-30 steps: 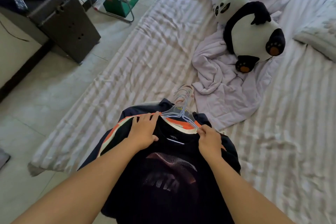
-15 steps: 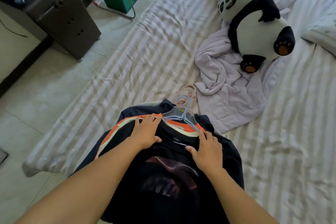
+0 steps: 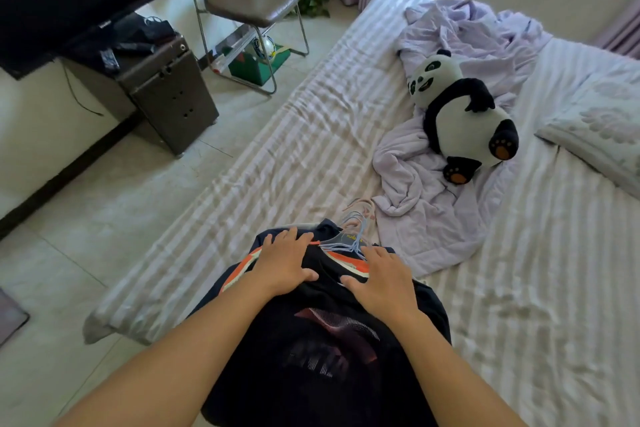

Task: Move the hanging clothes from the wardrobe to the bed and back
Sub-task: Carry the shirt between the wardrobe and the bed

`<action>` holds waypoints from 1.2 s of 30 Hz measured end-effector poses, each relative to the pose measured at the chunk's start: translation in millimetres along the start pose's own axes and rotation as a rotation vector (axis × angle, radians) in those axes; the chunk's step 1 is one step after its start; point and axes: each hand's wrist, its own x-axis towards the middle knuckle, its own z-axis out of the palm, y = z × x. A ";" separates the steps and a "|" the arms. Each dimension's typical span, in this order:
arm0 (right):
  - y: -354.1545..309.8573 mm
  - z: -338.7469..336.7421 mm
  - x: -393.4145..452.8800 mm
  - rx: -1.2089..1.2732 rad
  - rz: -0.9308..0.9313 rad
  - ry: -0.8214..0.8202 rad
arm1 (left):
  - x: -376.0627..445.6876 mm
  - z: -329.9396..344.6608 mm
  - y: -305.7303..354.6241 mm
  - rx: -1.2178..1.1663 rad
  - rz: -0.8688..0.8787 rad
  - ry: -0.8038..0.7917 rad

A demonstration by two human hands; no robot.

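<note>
Clothes: stack of dark garments (image 3: 322,340) on hangers (image 3: 349,236), lying at the near edge of the bed (image 3: 519,305).
Left hand (image 3: 284,263): fingers released, flat on the collar.
Right hand (image 3: 384,284): fingers released, spread flat on the fabric.
Step, judged: settling the pile; press evenly, keep hooks bunched together for regrasping.
Writing: yellow print on one hanger, unreadable; shirt graphic illegible.

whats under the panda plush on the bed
The panda plush lies on a crumpled lilac blanket, which is spread over the striped bed sheet. Whatever sits directly beneath the panda's body is covered, so I cannot tell if anything else is there.
</note>
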 end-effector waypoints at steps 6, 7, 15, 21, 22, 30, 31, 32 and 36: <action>-71.1 -66.9 -56.9 -0.011 -0.130 -0.034 | -98.2 -51.3 -11.4 -0.089 -0.004 0.077; -84.3 -78.0 -70.3 -0.034 -0.156 -0.046 | -117.6 -59.1 -14.5 -0.088 -0.010 0.068; -193.8 -142.4 -186.9 -0.213 -0.327 -0.135 | -278.5 -118.7 -48.2 0.029 -0.121 0.058; -255.3 -168.7 -250.1 -0.259 -0.458 -0.157 | -389.7 -155.2 -67.4 0.017 -0.211 0.161; -263.4 -171.6 -257.3 -0.263 -0.480 -0.158 | -406.3 -158.8 -69.5 0.007 -0.226 0.176; -311.9 -181.3 -306.2 -0.320 -0.691 -0.171 | -525.5 -150.0 -70.6 -0.078 -0.396 0.325; -316.1 -180.9 -313.5 -0.323 -0.724 -0.172 | -539.7 -144.6 -68.7 -0.102 -0.428 0.339; -319.4 -180.0 -321.7 -0.328 -0.760 -0.177 | -553.8 -137.8 -66.0 -0.124 -0.460 0.351; -326.5 -174.0 -357.1 -0.361 -0.911 -0.210 | -606.7 -105.7 -50.0 -0.185 -0.598 0.386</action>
